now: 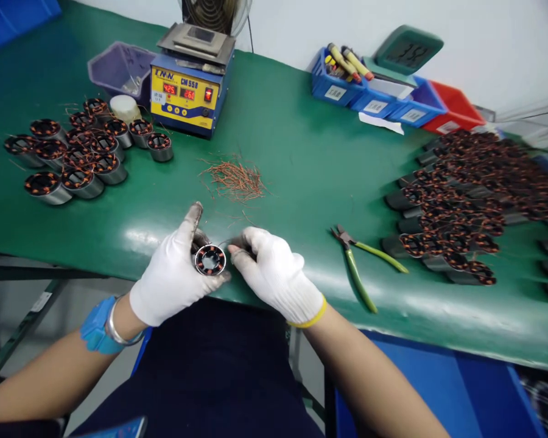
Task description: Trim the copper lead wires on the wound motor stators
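2 hands: both in white gloves, at the near edge of the green table (pixel 301 158).
Left hand (pixel 173 277): fingers wrapped around 1 wound stator (pixel 210 260), open end up.
Right hand (pixel 274 274): fingers pinched at the stator's right rim, on a thin wire.
Stator: just left of the green-handled pliers (pixel 360 261).
Wire offcuts (pixel 235 179): beyond the stator.

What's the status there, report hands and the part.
Left hand grips stator. Right hand pinches its wire. Pliers lie right, untouched.
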The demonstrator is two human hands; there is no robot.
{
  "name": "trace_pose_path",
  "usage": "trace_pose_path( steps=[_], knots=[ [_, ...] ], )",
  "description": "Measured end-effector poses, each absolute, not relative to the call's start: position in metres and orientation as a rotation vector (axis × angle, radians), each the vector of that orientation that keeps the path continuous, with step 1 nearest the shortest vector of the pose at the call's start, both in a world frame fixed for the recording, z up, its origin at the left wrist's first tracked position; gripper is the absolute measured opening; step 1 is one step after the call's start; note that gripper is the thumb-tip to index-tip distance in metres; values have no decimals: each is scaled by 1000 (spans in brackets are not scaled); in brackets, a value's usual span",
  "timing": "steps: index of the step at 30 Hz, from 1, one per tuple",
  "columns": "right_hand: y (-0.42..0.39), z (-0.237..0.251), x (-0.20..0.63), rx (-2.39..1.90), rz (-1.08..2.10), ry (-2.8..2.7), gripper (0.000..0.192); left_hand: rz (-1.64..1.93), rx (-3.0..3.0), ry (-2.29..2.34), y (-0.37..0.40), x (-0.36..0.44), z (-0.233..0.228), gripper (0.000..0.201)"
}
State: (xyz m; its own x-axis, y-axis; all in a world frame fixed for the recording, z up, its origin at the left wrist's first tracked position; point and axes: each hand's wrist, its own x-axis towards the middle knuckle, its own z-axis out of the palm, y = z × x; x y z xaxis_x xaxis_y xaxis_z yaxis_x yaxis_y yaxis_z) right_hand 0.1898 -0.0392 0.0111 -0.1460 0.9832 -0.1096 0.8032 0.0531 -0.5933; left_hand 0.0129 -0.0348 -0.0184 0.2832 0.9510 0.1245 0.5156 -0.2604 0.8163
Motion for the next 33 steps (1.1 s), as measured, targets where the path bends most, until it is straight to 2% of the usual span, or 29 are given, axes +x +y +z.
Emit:
trace_pose_path(
  steps=[6, 11, 12, 15, 16, 20, 27, 29, 31, 33],
  knots=[
    [-50, 14, 190, -2076, 404, -2219, 21, 836, 1927, 1334, -34, 11, -22, 109],
    [-53, 16, 211, -2156, 391, -2137, 22, 845, 1934, 1323, -33, 11, -23, 111],
    [-51, 18, 215, -2094, 404, -2058, 25, 850, 1934, 1316, -33, 11, -23, 111],
    [-41, 26, 211, -1849, 509, -1889, 55, 855, 1939, 1306, -33, 11, -23, 109],
    [-37, 27, 205, -1785, 575, -1896, 56, 857, 1942, 1302, -33, 10, -23, 107],
    [-31, 18, 181, -1567, 722, -1980, 10, 863, 1951, 1296, -33, 11, -22, 99],
    [-55, -1, 192, -1647, 521, -2010, 11, 825, 1958, 1282, -31, 12, -20, 97],
    [-61, 5, 198, -1732, 367, -2034, 11, 805, 1977, 1271, -29, 9, -20, 98],
    [-66, 14, 202, -1737, 231, -2019, 21, 754, 2046, 1246, -26, 5, -20, 99],
    [-71, 23, 201, -1632, 282, -2055, 54, 696, 2138, 1222, -23, 0, -21, 99]
  ],
)
